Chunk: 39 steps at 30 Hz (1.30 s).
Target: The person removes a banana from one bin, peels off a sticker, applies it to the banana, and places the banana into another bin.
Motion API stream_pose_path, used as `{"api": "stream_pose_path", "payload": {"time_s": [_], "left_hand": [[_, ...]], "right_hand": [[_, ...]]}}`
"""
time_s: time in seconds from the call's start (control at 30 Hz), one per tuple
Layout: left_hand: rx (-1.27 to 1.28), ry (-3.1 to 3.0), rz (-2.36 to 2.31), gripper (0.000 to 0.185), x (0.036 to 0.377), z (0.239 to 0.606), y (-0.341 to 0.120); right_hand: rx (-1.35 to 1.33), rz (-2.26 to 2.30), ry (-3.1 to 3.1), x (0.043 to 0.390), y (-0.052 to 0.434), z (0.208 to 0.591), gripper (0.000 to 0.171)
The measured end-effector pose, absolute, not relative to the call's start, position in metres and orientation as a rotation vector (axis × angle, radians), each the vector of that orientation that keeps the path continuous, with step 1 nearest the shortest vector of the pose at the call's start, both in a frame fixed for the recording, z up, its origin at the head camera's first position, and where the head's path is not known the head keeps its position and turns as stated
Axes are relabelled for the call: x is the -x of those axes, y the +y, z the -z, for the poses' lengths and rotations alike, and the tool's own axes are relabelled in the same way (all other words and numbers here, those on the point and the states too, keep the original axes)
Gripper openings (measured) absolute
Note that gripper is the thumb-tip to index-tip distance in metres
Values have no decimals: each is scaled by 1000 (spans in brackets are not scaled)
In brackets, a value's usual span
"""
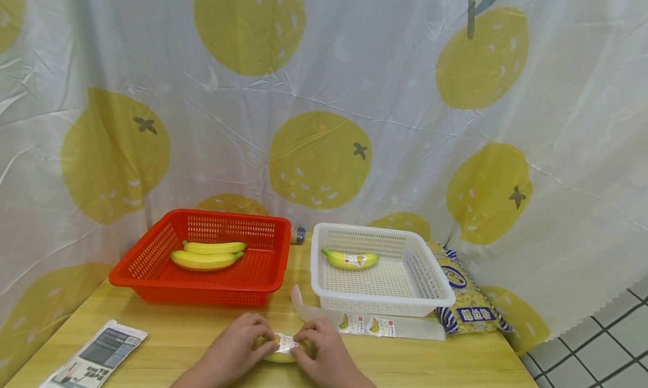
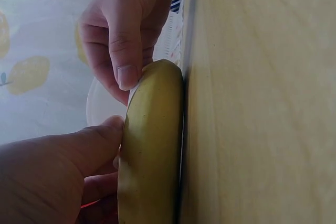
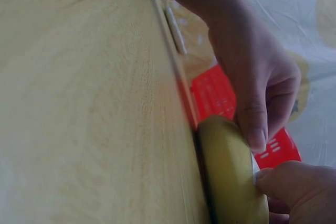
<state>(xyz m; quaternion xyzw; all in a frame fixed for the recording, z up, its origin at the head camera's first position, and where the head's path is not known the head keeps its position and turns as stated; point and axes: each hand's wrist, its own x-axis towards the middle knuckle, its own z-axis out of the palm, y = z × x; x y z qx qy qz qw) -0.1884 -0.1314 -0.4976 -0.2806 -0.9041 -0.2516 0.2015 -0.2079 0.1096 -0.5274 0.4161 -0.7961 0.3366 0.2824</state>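
A yellow banana lies on the wooden table close to the front, with a white printed label across its upper side. My left hand grips it from the left, the thumb on the near side by the label's left end. From the other side my right hand holds it, thumb and fingertips at the label's right end. In the left wrist view the banana hides most of the label. A thin white edge of the label shows between both thumbs in the right wrist view.
A red basket holds two bananas. The white basket holds one labelled banana. Before it lies a backing strip with two labels. A yellow food bag sits at right, a printed packet at left.
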Motion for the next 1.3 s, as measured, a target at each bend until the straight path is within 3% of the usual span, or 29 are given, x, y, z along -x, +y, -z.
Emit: {"api": "stream_pose_path", "payload": {"time_s": [0.17,0.4,0.73,1.3], "left_hand": [[781,-2468,606,18,188,497,-133],[873,-2497,587,8,189,501,-132],[744,-2739,525,35,187,500,-127],[655,-2824,710,41,188,498,-129]], "right_hand": [[-1094,-872,-2144,206,109,526,16],[-1126,-863,-2184,206,110,525,15],[-1147,-804,-2276,204,108,523,20],[-1181,-788,-2420,205,115,518,27]]}}
